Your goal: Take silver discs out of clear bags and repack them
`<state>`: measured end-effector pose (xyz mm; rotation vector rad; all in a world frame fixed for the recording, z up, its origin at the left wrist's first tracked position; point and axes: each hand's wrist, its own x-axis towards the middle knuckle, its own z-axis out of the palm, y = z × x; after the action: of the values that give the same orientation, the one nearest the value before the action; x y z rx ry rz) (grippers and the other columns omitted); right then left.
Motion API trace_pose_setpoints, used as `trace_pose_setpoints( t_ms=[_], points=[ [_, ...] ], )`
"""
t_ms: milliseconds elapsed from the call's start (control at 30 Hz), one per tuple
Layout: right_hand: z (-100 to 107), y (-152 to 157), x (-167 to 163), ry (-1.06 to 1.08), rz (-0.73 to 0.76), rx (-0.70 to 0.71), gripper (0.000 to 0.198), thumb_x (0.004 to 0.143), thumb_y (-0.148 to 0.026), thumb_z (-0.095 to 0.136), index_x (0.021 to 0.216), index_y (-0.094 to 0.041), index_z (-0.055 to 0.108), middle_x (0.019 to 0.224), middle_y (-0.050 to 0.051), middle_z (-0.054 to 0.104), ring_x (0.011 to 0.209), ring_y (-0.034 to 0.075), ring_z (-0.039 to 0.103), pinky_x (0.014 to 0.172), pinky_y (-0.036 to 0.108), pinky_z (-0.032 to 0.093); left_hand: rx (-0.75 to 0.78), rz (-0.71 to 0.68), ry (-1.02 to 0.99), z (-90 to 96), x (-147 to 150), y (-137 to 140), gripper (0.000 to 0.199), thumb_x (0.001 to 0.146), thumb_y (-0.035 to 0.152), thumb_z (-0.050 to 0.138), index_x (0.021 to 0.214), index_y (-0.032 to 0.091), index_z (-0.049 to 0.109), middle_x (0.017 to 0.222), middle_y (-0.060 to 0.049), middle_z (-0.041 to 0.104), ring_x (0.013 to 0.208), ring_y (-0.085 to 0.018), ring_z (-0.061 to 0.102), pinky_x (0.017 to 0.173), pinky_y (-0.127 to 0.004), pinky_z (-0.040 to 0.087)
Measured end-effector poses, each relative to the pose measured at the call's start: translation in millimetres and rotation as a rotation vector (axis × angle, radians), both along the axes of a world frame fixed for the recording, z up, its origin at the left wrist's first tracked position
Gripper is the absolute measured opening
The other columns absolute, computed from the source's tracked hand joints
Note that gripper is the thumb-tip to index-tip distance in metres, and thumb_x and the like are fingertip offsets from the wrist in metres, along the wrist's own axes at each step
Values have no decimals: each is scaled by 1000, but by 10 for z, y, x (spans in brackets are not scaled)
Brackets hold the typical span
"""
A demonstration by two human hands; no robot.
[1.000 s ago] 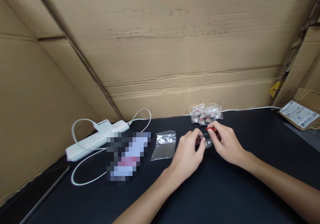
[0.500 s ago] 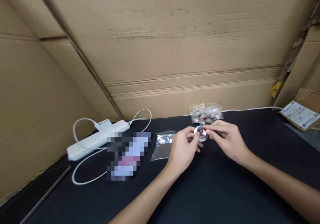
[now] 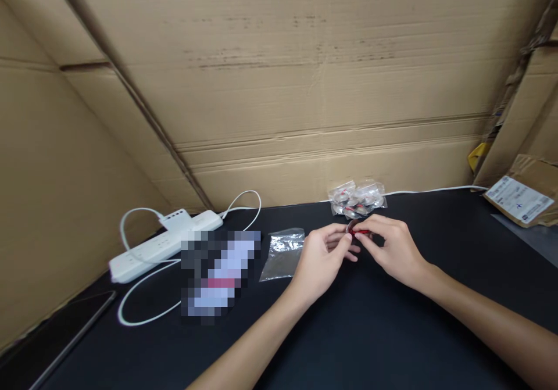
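Held nearly edge-on between my hands is a small round silver metal disc (image 3: pixel 351 225). My left hand (image 3: pixel 321 257) is closed, its thumb and index finger pinching the disc's left side while the other fingers curl behind. From the right, my right hand (image 3: pixel 393 249) pinches a small red part (image 3: pixel 360 232) at the disc with thumb and fingertips. Fingers hide much of both pieces. Just beyond my hands lie clear plastic bags (image 3: pixel 357 199) of similar silver pieces with red bits. A flat clear plastic bag (image 3: pixel 283 254) rests beside my left hand.
A white power strip (image 3: pixel 165 244) with a plugged-in charger and looping white cable (image 3: pixel 126 322) lies at left. Near it is a pixelated object (image 3: pixel 222 279). A dark flat device (image 3: pixel 65 335) sits at the left edge. A labelled package (image 3: pixel 521 195) stands right, against cardboard walls (image 3: pixel 322 88).
The disc has turned from facing me to nearly edge-on, and the red part shows more. Both hands keep their pinch. The view has shifted slightly.
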<state>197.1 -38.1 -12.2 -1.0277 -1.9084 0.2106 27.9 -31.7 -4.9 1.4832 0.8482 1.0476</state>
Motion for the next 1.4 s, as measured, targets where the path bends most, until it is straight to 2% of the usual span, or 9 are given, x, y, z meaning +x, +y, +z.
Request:
trace_pose_setpoints(
  t_ms=[567, 933, 1167, 1400],
  points=[
    [10, 1, 26, -43, 7, -3, 16, 92, -15, 49, 91, -19, 65, 83, 4, 61, 70, 15, 56, 67, 28, 46, -57, -91, -73, 43, 40, -59, 29, 89, 34, 59, 103, 10, 68, 100, -13, 70, 85, -22, 70, 77, -37, 60],
    [29, -11, 10, -4, -14, 1, 14, 90, -17, 54, 88, -19, 68, 77, 3, 62, 63, 14, 54, 62, 28, 45, -51, -64, -89, 50, 37, -56, 26, 86, 32, 63, 98, 10, 68, 97, -13, 71, 82, -22, 70, 75, -36, 60],
    [7, -17, -1, 80, 4, -19, 11, 88, -18, 58, 94, -21, 67, 86, 3, 70, 72, 16, 64, 70, 29, 52, -99, -14, -103, 38, 9, -17, 26, 81, 31, 68, 96, 10, 66, 85, -10, 72, 80, -21, 71, 75, -36, 59],
    [29, -19, -6, 60, 14, -31, 12, 89, -19, 56, 86, -21, 67, 78, 3, 67, 67, 16, 60, 66, 29, 48, -144, 10, -146, 20, -10, 2, 26, 77, 31, 73, 92, 11, 66, 78, -8, 72, 74, -20, 70, 75, -36, 59]
  ],
)
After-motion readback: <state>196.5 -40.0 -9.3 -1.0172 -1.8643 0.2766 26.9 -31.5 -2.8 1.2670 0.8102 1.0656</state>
